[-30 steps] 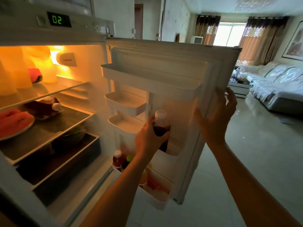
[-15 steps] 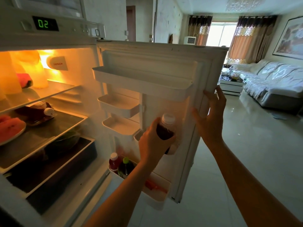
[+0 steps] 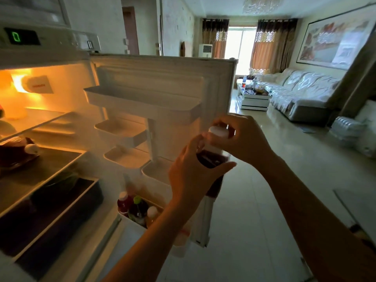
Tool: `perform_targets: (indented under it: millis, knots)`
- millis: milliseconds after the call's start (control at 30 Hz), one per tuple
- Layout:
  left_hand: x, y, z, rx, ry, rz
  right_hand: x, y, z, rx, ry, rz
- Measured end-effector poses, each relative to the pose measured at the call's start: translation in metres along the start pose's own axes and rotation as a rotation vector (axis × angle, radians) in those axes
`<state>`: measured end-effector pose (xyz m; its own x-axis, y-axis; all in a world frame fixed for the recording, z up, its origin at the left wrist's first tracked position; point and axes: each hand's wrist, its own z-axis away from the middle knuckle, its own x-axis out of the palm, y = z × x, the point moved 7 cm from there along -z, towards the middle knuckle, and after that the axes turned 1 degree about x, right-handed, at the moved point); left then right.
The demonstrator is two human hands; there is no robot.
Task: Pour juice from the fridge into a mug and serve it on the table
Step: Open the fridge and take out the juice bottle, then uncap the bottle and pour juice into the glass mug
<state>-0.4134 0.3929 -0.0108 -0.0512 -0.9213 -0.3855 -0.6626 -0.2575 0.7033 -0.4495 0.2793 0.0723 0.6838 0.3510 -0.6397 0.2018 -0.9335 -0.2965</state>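
A juice bottle (image 3: 211, 159) with dark red liquid and a white cap is held upright in front of the open fridge door's (image 3: 162, 78) outer edge. My left hand (image 3: 191, 176) wraps around the bottle's body from the left. My right hand (image 3: 242, 139) has its fingers curled over the white cap from the right. The fridge interior (image 3: 50, 123) is lit orange at the left. No mug is in view.
The bottom door shelf (image 3: 140, 226) holds several small bottles. A dark bottle (image 3: 18, 151) lies on a fridge shelf. A coffee table (image 3: 254, 98) and a sofa (image 3: 301, 94) stand far across the tiled floor. A pack of water bottles (image 3: 348, 129) sits at the right.
My left hand lifted the bottle out of the door shelf and moved it right, past the door's edge. My right hand let go of the door and closed over the bottle's cap.
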Motion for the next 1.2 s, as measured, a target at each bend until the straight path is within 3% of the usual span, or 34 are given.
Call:
perform_targets:
  millis: [100,267,333,733,867,1200]
  knots:
    - [0.016,0.0,0.014,-0.054,-0.173,0.217,-0.008,0.001,0.013,0.004,-0.065,-0.099]
    - [0.063,-0.02,0.049,-0.19,-0.594,0.539,-0.023,0.03,0.053,0.106,-0.147,-0.282]
    - [0.086,-0.019,0.062,-0.27,-0.678,0.618,-0.028,0.051,0.064,0.137,-0.182,-0.294]
    - [0.22,-0.007,-0.005,-0.275,-0.337,0.364,-0.053,0.207,0.047,0.106,-0.308,-0.194]
    - [0.254,-0.012,-0.038,-0.304,-0.242,0.335,-0.052,0.247,0.014,-0.014,-0.291,-0.222]
    - [0.295,-0.106,-0.137,-0.466,0.139,0.268,0.041,0.382,-0.088,-0.028,-0.418,-0.415]
